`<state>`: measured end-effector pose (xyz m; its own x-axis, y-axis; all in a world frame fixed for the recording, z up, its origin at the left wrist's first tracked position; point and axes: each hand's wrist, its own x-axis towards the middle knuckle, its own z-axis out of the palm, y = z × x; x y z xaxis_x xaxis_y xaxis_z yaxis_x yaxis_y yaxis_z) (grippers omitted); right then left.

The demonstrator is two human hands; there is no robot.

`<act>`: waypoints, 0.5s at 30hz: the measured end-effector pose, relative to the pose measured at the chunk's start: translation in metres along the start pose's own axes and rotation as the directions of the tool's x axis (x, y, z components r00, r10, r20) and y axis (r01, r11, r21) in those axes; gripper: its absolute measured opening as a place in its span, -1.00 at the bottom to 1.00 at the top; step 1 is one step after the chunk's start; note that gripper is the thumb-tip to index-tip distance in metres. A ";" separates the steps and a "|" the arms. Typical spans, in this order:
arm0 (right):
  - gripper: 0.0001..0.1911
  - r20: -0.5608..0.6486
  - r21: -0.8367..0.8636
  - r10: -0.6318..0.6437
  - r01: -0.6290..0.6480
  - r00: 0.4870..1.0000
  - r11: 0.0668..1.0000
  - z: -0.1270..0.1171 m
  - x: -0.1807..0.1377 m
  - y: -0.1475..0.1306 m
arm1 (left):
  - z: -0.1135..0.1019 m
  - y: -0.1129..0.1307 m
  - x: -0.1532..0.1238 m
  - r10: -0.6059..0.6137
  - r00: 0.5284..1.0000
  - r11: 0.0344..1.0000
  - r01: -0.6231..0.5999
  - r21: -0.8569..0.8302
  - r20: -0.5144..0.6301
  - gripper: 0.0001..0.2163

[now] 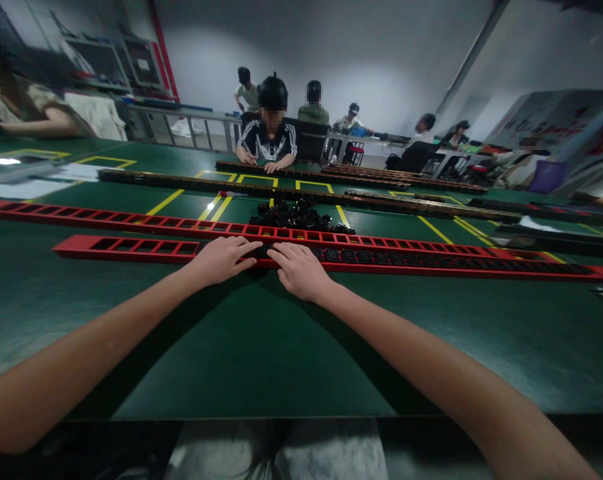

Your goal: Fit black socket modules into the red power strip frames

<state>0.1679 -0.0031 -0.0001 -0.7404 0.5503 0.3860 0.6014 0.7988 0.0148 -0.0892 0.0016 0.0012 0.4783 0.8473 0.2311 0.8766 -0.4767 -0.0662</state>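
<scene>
My left hand (222,259) rests on the nearer long red slotted frame (126,253), its fingers stretched and its thumb apart by the near edge. Close beside it, my right hand (300,268) lies over the same frame with fingertips at the slots and thumb spread. A black piece (265,251) shows in the narrow gap between the fingertips. Square black pieces (349,256) fill the slots to the right of my hands, while the leftmost slots are bare. What lies under my palms is hidden.
Behind lies a second red slotted frame (181,223), and past it a heap of black pieces (296,215). Long dark strips (231,184) cross the green table (221,360), marked with yellow tape. A person in a striped jacket (267,140) works opposite; others sit farther back.
</scene>
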 end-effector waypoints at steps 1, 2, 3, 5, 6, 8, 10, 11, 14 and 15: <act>-0.50 -0.016 -0.007 0.036 -0.036 0.999 0.999 -0.001 0.000 0.000 | 0.000 0.000 0.000 0.002 1.000 1.000 -0.002 0.001 0.000 -0.47; -0.52 -0.034 -0.016 0.083 -0.084 0.996 0.996 -0.001 0.000 -0.001 | 0.000 0.001 0.000 0.005 1.000 1.000 -0.005 0.004 0.001 -0.48; -0.54 -0.052 -0.024 0.134 -0.135 0.990 0.991 -0.001 -0.001 -0.001 | -0.001 0.001 0.000 0.008 1.000 1.000 -0.008 0.009 0.002 -0.48; -0.59 -0.069 -0.040 0.216 -0.219 0.974 0.975 -0.001 -0.001 -0.001 | -0.002 0.001 0.000 0.014 1.000 1.000 -0.014 0.019 0.005 -0.48; -0.61 -0.067 -0.049 0.241 -0.244 0.968 0.969 -0.001 -0.001 -0.001 | -0.002 0.002 0.000 0.018 1.000 1.000 -0.018 0.021 0.006 -0.48; -0.63 -0.053 -0.071 0.274 -0.277 0.960 0.958 -0.001 -0.001 -0.001 | -0.003 0.002 0.000 0.028 1.000 0.999 -0.028 0.020 0.004 -0.49; -0.60 -0.039 -0.098 0.307 -0.310 0.951 0.946 -0.003 0.000 -0.001 | -0.004 0.002 -0.001 0.035 0.999 0.999 -0.035 0.021 0.003 -0.48; -0.57 -0.028 -0.115 0.319 -0.320 0.947 0.941 -0.004 0.000 -0.001 | -0.004 0.002 -0.001 0.035 0.999 0.999 -0.035 0.024 0.003 -0.48; -0.41 0.030 -0.168 0.329 -0.319 0.944 0.933 -0.012 0.000 0.007 | -0.003 0.002 0.000 0.034 0.999 0.999 -0.034 0.032 -0.007 -0.50; -0.37 0.052 -0.185 0.329 -0.315 0.943 0.931 -0.014 0.000 0.011 | -0.003 0.001 0.000 0.039 0.999 0.999 -0.038 0.033 -0.015 -0.50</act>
<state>0.1789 0.0018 0.0132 -0.5159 0.7943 0.3207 0.8484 0.5255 0.0632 -0.0883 0.0002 0.0035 0.5109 0.8246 0.2429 0.8590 -0.5008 -0.1066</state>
